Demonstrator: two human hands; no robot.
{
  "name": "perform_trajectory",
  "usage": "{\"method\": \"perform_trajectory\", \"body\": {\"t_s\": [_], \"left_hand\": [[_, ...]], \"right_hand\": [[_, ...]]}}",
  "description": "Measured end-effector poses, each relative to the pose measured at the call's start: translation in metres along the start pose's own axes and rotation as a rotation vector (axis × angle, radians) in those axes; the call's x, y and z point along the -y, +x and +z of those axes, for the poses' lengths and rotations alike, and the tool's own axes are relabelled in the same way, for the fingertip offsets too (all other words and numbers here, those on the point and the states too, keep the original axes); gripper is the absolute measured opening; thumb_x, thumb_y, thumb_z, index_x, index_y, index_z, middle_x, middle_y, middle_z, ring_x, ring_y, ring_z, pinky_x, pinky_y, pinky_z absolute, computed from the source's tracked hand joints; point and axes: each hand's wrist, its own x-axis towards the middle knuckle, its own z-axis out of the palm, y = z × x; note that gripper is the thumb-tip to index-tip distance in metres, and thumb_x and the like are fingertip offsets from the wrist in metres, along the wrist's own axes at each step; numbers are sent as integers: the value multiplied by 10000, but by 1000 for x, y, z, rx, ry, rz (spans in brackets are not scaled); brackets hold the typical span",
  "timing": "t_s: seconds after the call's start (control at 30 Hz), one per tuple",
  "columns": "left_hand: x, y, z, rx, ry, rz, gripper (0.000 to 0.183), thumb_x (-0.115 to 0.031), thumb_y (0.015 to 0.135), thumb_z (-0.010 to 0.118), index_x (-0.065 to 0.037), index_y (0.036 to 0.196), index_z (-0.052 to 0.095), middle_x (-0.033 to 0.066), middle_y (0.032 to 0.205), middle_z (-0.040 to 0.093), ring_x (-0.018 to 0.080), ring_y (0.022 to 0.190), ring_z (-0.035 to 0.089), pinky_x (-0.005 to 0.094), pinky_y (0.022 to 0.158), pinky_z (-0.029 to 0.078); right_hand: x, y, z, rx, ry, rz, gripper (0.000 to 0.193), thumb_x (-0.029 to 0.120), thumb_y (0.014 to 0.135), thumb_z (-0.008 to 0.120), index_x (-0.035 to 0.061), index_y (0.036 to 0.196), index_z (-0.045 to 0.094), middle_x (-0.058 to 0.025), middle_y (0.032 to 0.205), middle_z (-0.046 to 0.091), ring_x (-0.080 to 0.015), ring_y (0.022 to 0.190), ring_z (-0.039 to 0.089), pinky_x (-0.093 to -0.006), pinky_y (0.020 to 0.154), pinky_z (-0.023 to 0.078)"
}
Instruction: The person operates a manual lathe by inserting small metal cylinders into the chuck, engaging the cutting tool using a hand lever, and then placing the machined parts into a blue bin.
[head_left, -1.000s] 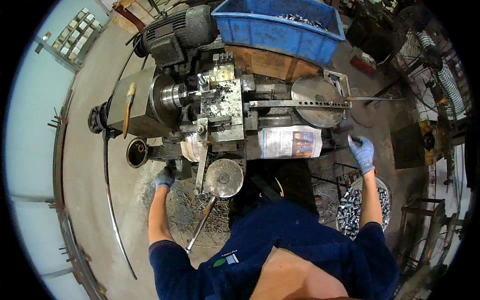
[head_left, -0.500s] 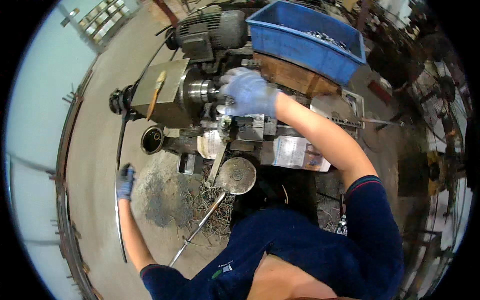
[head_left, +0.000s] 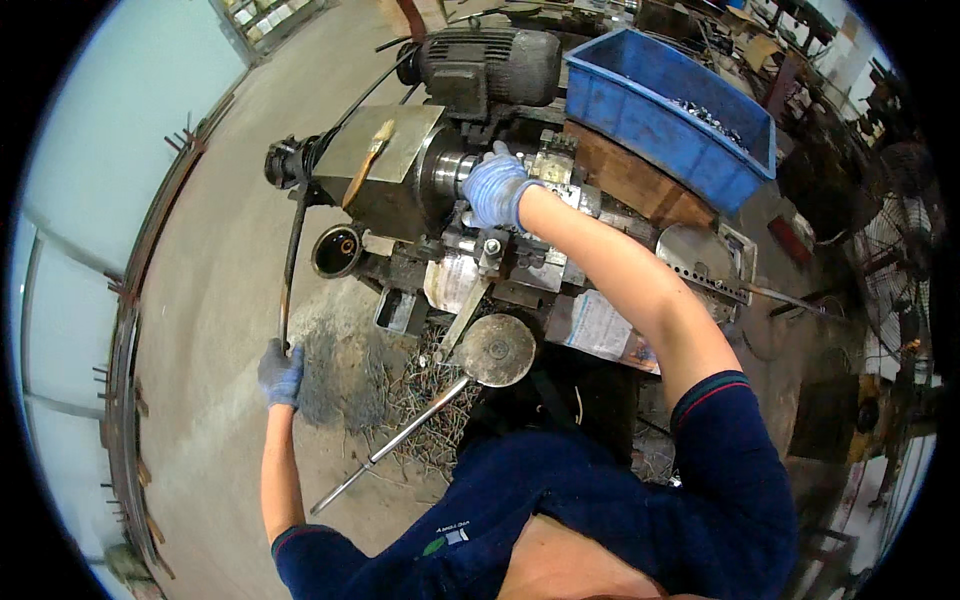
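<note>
My left hand [head_left: 281,374], in a blue-grey work glove, is closed around the lower end of a long dark lever [head_left: 291,270] at the left of a lathe-like machine. The lever runs up to the end of the grey headstock [head_left: 385,200]. My right hand [head_left: 496,190], gloved alike, is at the shiny round spindle nose [head_left: 452,174], its fingers bent. What they hold is hidden behind the glove. Just below this hand is a tool post with a bolt [head_left: 491,250]. A wooden-handled brush [head_left: 370,163] lies on the headstock's flat top.
Behind the machine stand a motor [head_left: 490,68] and a blue bin [head_left: 670,120] with small metal parts. A round metal plate [head_left: 498,350] and a shiny bar [head_left: 390,447] are near my body. Metal shavings [head_left: 415,400] litter the floor. A perforated bar [head_left: 705,280] extends at the right.
The view has shifted, so the machine appears farther right. My right hand has moved left, closer to the spindle nose. The lever's bright length below my left hand no longer shows.
</note>
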Motion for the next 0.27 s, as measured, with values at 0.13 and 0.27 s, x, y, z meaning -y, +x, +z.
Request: {"method": "perform_trajectory", "body": {"t_s": [0.13, 0.27], "left_hand": [[-12, 42, -10, 475, -579, -260, 213, -224, 783, 663, -34, 825, 576, 55, 580, 534, 123, 453, 522, 288, 388, 419], [2, 81, 58, 395, -673, -166, 182, -172, 776, 654, -24, 865, 596, 105, 639, 597, 172, 480, 585, 280, 413, 463]], "right_hand": [[-6, -10, 5, 22, -28, 71, 471, 488, 783, 518, 100, 994, 682, -145, 972, 650, -325, 1000, 569, -560, 1029, 214], [-27, -52, -28, -78, 112, 127, 583, 628, 778, 481, 140, 1021, 688, -184, 1084, 613, -315, 1102, 525, -623, 1042, 149]]}}
